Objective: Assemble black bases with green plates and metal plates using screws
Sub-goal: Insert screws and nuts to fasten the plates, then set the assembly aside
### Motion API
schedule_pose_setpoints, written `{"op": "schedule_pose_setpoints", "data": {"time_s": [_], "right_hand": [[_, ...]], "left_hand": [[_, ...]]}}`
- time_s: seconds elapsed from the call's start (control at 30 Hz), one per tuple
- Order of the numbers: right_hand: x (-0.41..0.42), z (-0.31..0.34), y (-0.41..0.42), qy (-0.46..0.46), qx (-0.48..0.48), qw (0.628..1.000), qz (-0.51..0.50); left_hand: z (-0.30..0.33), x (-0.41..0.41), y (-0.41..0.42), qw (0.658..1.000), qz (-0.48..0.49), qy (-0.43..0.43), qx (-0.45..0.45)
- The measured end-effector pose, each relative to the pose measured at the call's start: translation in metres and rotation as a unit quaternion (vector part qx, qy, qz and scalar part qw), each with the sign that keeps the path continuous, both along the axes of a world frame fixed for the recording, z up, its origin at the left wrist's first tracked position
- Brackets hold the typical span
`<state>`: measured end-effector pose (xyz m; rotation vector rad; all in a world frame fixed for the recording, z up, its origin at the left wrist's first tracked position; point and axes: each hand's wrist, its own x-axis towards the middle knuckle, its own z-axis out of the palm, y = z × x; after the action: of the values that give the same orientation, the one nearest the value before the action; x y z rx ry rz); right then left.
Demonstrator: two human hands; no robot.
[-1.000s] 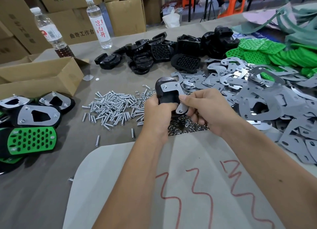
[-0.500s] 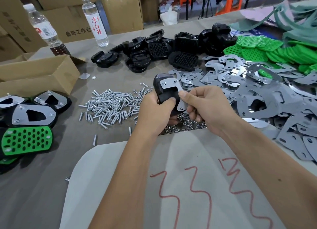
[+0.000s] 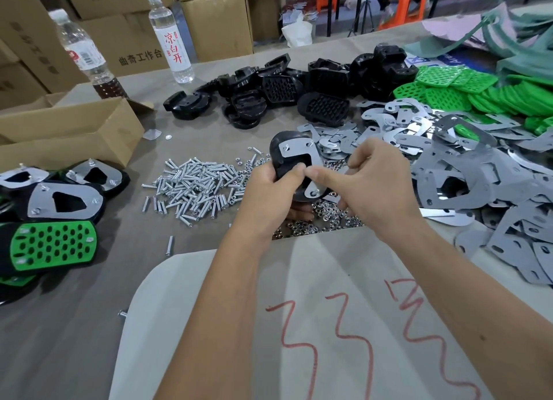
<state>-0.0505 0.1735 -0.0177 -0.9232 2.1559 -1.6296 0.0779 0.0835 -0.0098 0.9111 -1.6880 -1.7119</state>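
Counter (image 3: 209,142): piles of parts unchanged since the earlier frame. Left hand (image 3: 269,196) still grips the black base (image 3: 281,157), held above the nut pile (image 3: 323,217) mid-counter. Right hand (image 3: 374,187): previously curled tight, fingers now looser; its thumb presses the metal plate (image 3: 302,155) seated on the base. Plate screws visible at corners.
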Motion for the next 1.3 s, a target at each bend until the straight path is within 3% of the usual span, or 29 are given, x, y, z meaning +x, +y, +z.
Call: {"op": "schedule_pose_setpoints", "data": {"time_s": [0.1, 0.2, 0.27, 0.37, 0.4, 0.47, 0.57, 0.63, 0.87, 1.17, 1.3], "right_hand": [[-0.003, 0.003, 0.002, -0.051, -0.004, 0.999, 0.008], [-0.009, 0.009, 0.004, -0.164, -0.037, 0.973, 0.157], [-0.010, 0.010, 0.006, -0.206, -0.057, 0.953, 0.214], [-0.013, 0.009, 0.006, -0.201, -0.057, 0.961, 0.180], [-0.014, 0.009, 0.006, -0.197, -0.055, 0.962, 0.178], [-0.015, 0.008, 0.006, -0.201, -0.051, 0.960, 0.187], [-0.017, 0.007, 0.006, -0.207, -0.049, 0.954, 0.212], [-0.017, 0.006, 0.006, -0.212, -0.050, 0.951, 0.218], [-0.015, 0.003, 0.004, -0.178, -0.070, 0.968, 0.165], [-0.024, 0.006, 0.008, -0.215, -0.062, 0.957, 0.187], [-0.044, 0.011, 0.013, -0.238, -0.090, 0.963, 0.087]], "left_hand": [[0.001, 0.002, -0.002, 0.999, -0.019, 0.026, 0.033], [0.003, -0.001, 0.001, 0.997, -0.034, 0.044, 0.044], [0.001, -0.005, 0.004, 0.999, -0.018, 0.026, -0.005], [-0.007, -0.009, 0.002, 0.989, 0.041, -0.024, -0.141], [-0.009, -0.009, 0.001, 0.987, 0.061, -0.022, -0.145], [-0.010, -0.009, 0.000, 0.993, 0.086, 0.024, -0.072], [-0.008, -0.008, 0.001, 0.992, 0.049, 0.094, 0.071], [-0.007, -0.007, 0.000, 0.988, 0.034, 0.109, 0.102], [-0.005, -0.007, 0.000, 0.991, 0.049, 0.097, 0.078], [0.000, -0.019, 0.007, 0.990, 0.062, 0.102, 0.075], [-0.003, -0.050, 0.017, 0.993, 0.100, 0.058, -0.005]]}}
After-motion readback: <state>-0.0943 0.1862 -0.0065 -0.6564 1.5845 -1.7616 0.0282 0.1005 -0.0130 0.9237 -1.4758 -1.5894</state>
